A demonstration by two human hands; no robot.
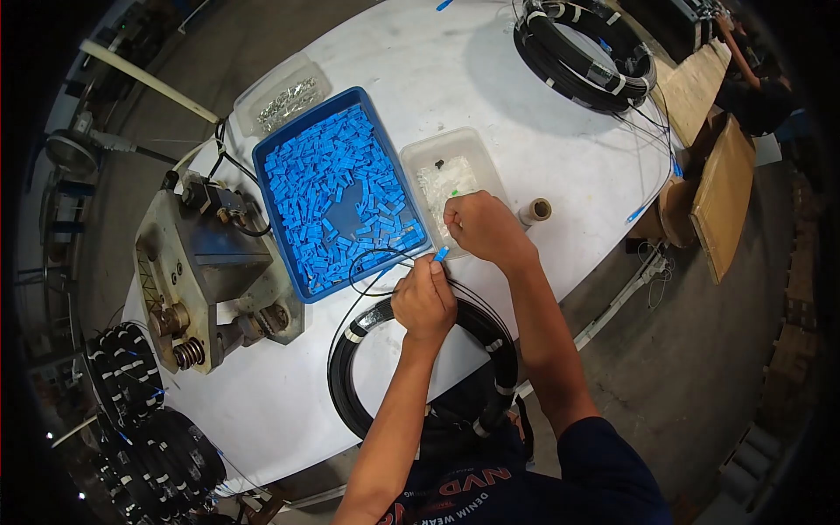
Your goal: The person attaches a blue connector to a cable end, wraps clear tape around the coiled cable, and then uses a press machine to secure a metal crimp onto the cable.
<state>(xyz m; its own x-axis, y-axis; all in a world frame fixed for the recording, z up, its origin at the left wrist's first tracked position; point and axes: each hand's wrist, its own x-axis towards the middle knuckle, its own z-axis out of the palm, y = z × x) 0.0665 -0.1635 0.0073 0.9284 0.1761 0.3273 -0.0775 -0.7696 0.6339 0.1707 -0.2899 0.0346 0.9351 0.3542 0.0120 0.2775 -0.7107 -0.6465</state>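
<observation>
My left hand point(424, 299) is closed on a black cable that ends in a small blue connector point(441, 254), which sticks out past the fingertips. Below it a coil of black cable point(346, 367) with white ties lies at the table's front edge. My right hand point(477, 223) is over the near part of a clear plastic box point(486, 157) of small translucent pieces. Its fingers are curled together, and whatever is between them is too small to make out. To the left stands a blue tray point(261, 197) filled with small blue connector parts point(315, 166).
A metal press point(206, 271) stands left of the tray. Behind it is a box of small metal parts point(289, 103). A cardboard tube point(535, 210) stands right of my right hand. Another cable coil point(569, 66) lies at the back right. Part of another person point(757, 96) shows at the upper right.
</observation>
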